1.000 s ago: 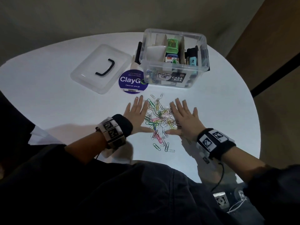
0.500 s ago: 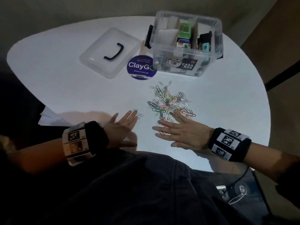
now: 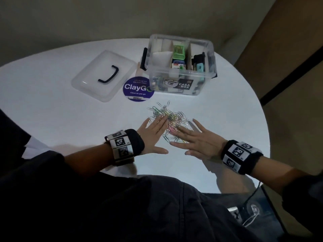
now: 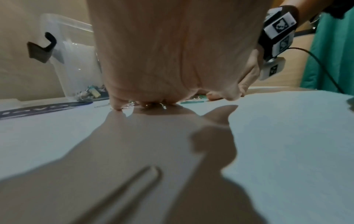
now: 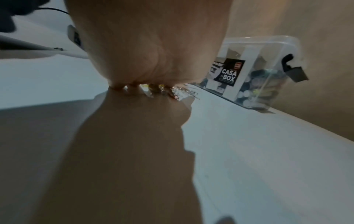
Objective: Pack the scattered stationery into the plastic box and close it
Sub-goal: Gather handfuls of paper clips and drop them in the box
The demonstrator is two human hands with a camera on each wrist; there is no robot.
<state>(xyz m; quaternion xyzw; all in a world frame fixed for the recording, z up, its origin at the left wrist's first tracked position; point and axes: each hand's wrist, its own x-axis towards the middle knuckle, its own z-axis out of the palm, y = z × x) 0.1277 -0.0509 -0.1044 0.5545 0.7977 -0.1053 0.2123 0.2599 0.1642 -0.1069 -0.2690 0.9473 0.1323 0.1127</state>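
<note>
both hands lie palm down on the white round tabletop (image 3: 52, 95), fingers straight and spread, grasping nothing. the left hand (image 3: 153, 135) reaches forward and to the right from its banded wrist, thumb stretched out toward the right hand, fingertips resting on the near left edge of the paper clips (image 3: 170, 117). the right hand (image 3: 197, 140) comes in from the right, angled to the left, its fingers laid flat over the near right part of the pile and its thumb pointing toward the left thumb; the two thumbs are near each other but apart. in the left wrist view the palm fills the top of the picture and the fingertips press down on the tabletop among blurred clips; the right wrist view shows the same for the right hand, with clips glinting under the fingers.

the coloured paper clips lie in a loose heap between and just beyond the two hands, a few strays near the thumbs. beyond the heap stands the plastic box (image 3: 181, 84), open, with stationery in its compartments. its lid (image 3: 90, 79) lies flat on the tabletop to the left of the box, black handle up. a round purple sticker (image 3: 134, 89) sits between lid and box, just beside both.
</note>
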